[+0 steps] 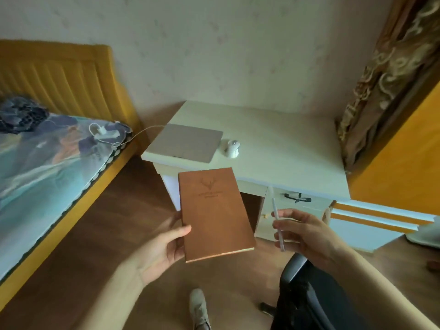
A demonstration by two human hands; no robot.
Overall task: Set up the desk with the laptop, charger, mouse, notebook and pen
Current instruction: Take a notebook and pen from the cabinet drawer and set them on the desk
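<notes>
Laptop [188, 145], closed, and mouse [232, 148] already on desk [285, 151]; charger [104, 133] lies on bed. Left hand [164, 246] grips notebook [214, 213], right hand [307, 232] pinches pen [277, 222], both short of desk.

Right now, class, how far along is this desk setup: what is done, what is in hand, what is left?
Done: the closed laptop and mouse lie on the desk, with a cable running towards the charger on the bed. In hand: the left hand holds the notebook, the right hand the pen. Left: placing both on the desk.
</notes>
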